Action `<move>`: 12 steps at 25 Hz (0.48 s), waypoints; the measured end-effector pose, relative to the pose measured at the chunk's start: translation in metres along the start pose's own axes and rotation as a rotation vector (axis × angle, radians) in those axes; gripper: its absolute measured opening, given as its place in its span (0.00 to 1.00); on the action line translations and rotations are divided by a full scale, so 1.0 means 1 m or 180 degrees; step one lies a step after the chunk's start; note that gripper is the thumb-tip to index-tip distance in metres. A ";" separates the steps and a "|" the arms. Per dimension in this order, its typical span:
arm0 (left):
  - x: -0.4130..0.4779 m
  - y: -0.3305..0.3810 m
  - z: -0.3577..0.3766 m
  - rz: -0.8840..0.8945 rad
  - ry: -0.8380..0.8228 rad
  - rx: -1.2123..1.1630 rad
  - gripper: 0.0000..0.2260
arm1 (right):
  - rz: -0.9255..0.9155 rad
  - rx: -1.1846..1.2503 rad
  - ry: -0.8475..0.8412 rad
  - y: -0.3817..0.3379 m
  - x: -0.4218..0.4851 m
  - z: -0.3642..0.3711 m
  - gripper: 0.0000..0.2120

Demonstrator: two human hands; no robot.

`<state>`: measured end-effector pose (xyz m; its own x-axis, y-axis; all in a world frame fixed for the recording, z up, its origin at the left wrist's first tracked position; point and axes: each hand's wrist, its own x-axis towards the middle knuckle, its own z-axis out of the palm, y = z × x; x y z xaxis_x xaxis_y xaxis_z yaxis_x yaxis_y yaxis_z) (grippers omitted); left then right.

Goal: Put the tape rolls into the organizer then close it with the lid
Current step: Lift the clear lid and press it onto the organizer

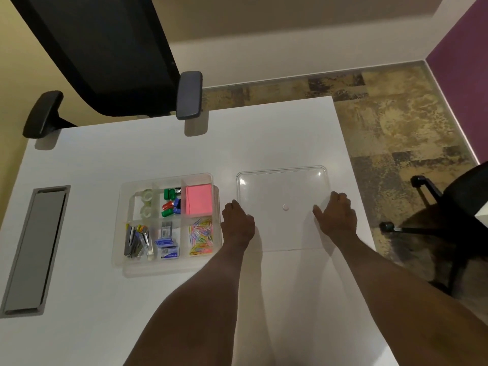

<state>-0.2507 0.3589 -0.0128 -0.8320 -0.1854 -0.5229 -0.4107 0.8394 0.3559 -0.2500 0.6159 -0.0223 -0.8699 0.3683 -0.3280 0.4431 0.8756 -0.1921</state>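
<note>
Head view: our left hand (237, 223) and right hand (336, 213) gripped the lid's (282, 186) side edges; tape rolls (146, 203) sat inside the organizer (169, 268).

Both my arms bare from the frame edge down to the wrists, no sleeves in view. My left hand (237, 223) bare: no glove, ring or band showing. My right hand (336, 215) same, bare, no watch at the wrist. Fingers partly foreshortened, nails too small to tell.
</note>
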 end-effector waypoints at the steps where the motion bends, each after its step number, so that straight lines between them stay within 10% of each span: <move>1: 0.001 0.001 0.002 -0.0030 0.0001 -0.0006 0.24 | 0.0043 0.0049 0.0005 0.000 -0.001 0.003 0.26; 12: -0.003 0.001 0.008 -0.0326 0.0418 -0.1121 0.24 | 0.1047 0.0980 0.0207 -0.015 -0.001 -0.001 0.19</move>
<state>-0.2457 0.3646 -0.0167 -0.8112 -0.3422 -0.4742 -0.5782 0.5905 0.5630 -0.2559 0.6027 -0.0181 -0.6795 0.6388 -0.3609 0.7334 0.5787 -0.3567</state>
